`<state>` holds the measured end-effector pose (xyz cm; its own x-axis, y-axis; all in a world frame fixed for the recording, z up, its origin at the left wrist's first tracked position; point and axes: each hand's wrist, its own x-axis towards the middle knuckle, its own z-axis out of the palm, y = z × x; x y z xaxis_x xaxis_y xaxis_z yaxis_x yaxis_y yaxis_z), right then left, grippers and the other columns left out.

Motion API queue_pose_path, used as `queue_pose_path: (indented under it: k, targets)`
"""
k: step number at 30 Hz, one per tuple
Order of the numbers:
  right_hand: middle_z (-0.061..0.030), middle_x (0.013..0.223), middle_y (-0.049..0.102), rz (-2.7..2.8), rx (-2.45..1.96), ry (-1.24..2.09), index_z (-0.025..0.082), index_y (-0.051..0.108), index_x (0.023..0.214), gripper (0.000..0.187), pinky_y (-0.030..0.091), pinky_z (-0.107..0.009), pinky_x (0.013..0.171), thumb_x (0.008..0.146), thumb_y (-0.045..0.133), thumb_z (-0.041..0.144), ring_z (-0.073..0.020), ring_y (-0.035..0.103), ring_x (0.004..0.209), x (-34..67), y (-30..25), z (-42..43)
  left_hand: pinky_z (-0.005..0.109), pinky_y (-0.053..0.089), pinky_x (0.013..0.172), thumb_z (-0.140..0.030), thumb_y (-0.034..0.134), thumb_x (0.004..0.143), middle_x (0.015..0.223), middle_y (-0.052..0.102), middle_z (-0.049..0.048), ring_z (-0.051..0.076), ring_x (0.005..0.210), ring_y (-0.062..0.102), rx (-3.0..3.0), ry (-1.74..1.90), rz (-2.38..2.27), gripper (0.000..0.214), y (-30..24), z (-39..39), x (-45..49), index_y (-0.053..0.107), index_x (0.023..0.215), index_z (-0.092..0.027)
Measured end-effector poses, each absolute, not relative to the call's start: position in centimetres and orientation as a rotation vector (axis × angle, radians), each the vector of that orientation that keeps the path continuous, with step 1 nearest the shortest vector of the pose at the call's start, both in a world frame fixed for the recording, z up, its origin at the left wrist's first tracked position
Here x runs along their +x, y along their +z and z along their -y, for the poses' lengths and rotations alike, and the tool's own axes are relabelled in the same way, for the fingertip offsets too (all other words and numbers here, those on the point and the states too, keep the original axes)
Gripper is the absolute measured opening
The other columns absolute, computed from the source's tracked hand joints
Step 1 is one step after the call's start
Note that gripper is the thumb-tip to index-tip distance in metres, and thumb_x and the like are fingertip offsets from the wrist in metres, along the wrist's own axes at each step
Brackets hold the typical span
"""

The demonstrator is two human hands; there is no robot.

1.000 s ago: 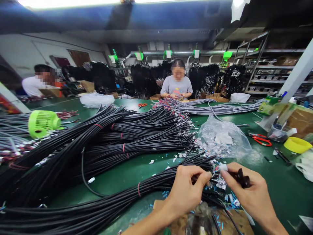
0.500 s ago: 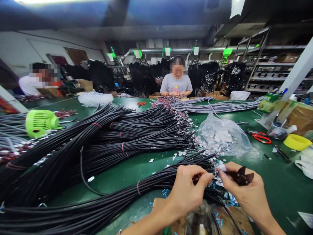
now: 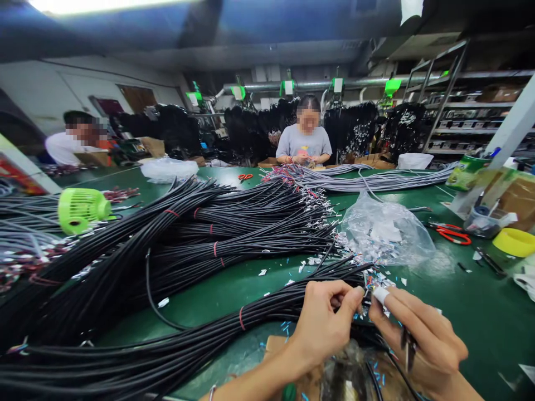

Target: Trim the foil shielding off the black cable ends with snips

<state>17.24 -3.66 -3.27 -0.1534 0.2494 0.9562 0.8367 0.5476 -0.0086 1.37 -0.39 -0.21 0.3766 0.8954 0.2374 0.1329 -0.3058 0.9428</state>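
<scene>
My left hand [image 3: 328,320] is closed, thumb and forefinger pinching the stripped end of a black cable where thin coloured wires [image 3: 368,281] come out. Just to the right, my right hand [image 3: 422,331] keeps dark-bladed cutters [image 3: 408,348] in its curled palm, their blades pointing down. White tape [image 3: 381,294] wraps its forefinger, which is close to the wire ends beside the thumb. A bundle of black cables [image 3: 209,334], tied with a red band, runs from the lower left to under my left hand. The very tip in my left pinch is partly hidden.
More banded black cable bundles [image 3: 251,223] cover the green table's left and middle. A clear plastic bag [image 3: 388,234] holds white scraps. Red-handled scissors [image 3: 453,234] and a yellow ring [image 3: 514,242] lie right; a green fan [image 3: 83,210] stands left. A co-worker [image 3: 307,139] sits opposite.
My right hand has turned and its fingers have straightened forward; the cutters' blades have swung from pointing right to pointing down. My left hand keeps its pinch almost in place. The view has shifted slightly.
</scene>
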Motion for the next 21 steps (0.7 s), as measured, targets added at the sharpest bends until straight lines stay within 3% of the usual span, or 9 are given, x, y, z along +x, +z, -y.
queue_pose_path:
  k: [4,7,10,21]
  targets:
    - [-0.0054,0.081,0.07,1.771,-0.869,-0.542,0.018,0.067,0.093,0.023,0.054,-0.028,0.064,0.074,0.067,0.006,-0.0173,0.067,0.066,17.1,-3.0,3.8,0.019,0.027,0.044,-0.033,0.052,0.085,0.049,0.045,-0.0023,0.007,0.045,0.035,1.635,1.074,-0.921,0.035,-0.2,0.2,1.4,0.063,0.062,-0.009]
    - [-0.0014,0.071,0.063,1.608,-1.032,-0.233,0.019,0.064,0.088,0.016,0.047,-0.023,0.047,0.076,0.065,0.008,-0.012,0.059,0.052,16.7,-2.0,3.8,0.018,0.03,0.044,-0.033,0.056,0.083,0.052,0.049,-0.0011,0.007,0.046,0.038,1.579,1.104,-0.914,0.031,-0.3,0.3,1.3,0.064,0.065,-0.01]
    - [-0.0014,0.07,0.061,1.567,-1.103,0.026,0.02,0.063,0.085,0.008,0.039,-0.02,0.037,0.08,0.062,0.014,-0.0131,0.059,0.056,16.6,-1.1,3.7,0.019,0.032,0.046,-0.032,0.059,0.081,0.054,0.054,0.0001,0.008,0.048,0.041,1.555,1.126,-0.921,0.027,-0.3,0.4,1.3,0.065,0.066,-0.01]
    - [-0.0002,0.07,0.058,1.532,-1.104,0.031,0.02,0.064,0.078,0.008,0.042,-0.021,0.046,0.078,0.066,0.012,-0.0115,0.055,0.056,16.6,-1.1,4.2,0.02,0.034,0.049,-0.03,0.06,0.08,0.059,0.058,0.0021,0.011,0.054,0.046,1.607,1.13,-0.952,0.024,-0.5,0.4,1.2,0.065,0.066,-0.011]
